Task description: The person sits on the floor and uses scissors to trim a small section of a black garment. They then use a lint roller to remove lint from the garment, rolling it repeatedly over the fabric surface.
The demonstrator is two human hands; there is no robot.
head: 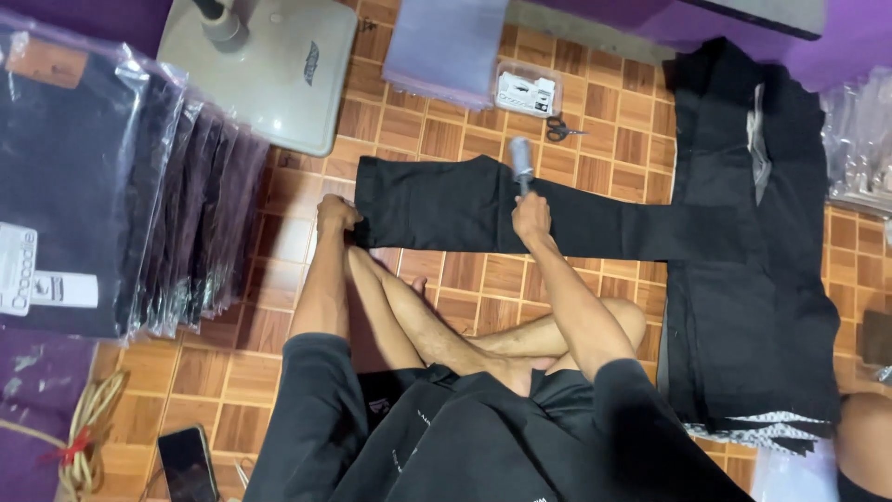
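Two hands work the black folded garment (437,209) spread on the tiled floor (483,279) before my crossed legs: my left hand (336,214) pins its near corner, fingers curled and partly hidden, while my right hand (531,216) grips what looks like a lint roller (521,163) on the cloth.

One head cam, looking steeply down at floor (446,130), close-ish; probably seated.
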